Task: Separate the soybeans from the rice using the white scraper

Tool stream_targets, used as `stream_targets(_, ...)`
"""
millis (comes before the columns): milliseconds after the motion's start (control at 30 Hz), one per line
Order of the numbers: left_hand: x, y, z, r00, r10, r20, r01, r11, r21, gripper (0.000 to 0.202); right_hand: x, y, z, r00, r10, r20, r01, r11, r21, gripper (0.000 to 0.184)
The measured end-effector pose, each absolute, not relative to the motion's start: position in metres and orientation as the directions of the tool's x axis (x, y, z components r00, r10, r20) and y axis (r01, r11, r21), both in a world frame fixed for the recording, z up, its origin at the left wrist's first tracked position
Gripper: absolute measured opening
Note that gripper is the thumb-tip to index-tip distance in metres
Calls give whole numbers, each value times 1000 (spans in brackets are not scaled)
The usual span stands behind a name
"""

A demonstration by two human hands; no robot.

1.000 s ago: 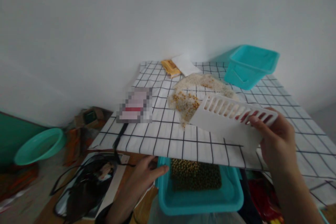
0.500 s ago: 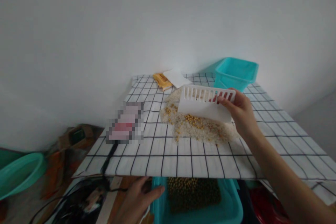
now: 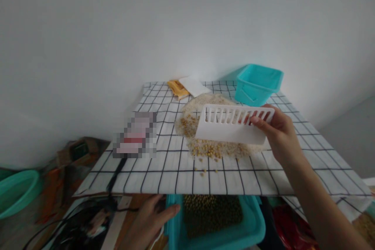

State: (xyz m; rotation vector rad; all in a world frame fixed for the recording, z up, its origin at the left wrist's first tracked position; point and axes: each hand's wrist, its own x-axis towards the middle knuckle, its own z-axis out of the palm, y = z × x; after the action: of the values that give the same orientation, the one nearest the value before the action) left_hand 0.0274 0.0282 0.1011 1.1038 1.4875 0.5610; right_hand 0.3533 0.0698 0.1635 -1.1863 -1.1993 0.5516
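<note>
My right hand grips the right end of a white slotted plastic scraper, which stands on edge across a heap of rice mixed with yellow beans on the checked tablecloth. A few loose beans lie nearer the table's front edge. Below that edge sits a turquoise tub with beans in it. My left hand holds the tub's left rim, its fingers against the wall.
An empty turquoise bin stands at the back right of the table. An orange packet and a white sheet lie at the back. A blurred-out flat object rests on the left. A teal basin and cables are on the floor.
My right hand has dragged the scraper toward me through the heap, pulling beans to the front; a few rolled out onto the cloth. The left hand has stayed on the tub.
</note>
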Motion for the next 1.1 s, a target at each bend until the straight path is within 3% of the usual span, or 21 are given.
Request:
stream_targets(233, 29, 28, 100, 91, 848, -523, 293, 479, 828, 20, 372, 36, 152, 455, 795, 401, 175, 362, -916, 19)
stream_targets(367, 30, 27, 94, 100, 854, -511, 331, 456, 827, 17, 382, 13, 137, 521, 785, 336, 188, 279, -942, 18)
stream_targets(667, 28, 24, 70, 137, 848, -511, 316, 452, 834, 24, 386, -16, 129, 633, 726, 270, 109, 261, -959, 18)
stream_targets(1100, 37, 25, 104, 96, 844, -528, 310, 479, 822, 23, 388, -48, 129, 540, 811, 223, 254, 95, -962, 17)
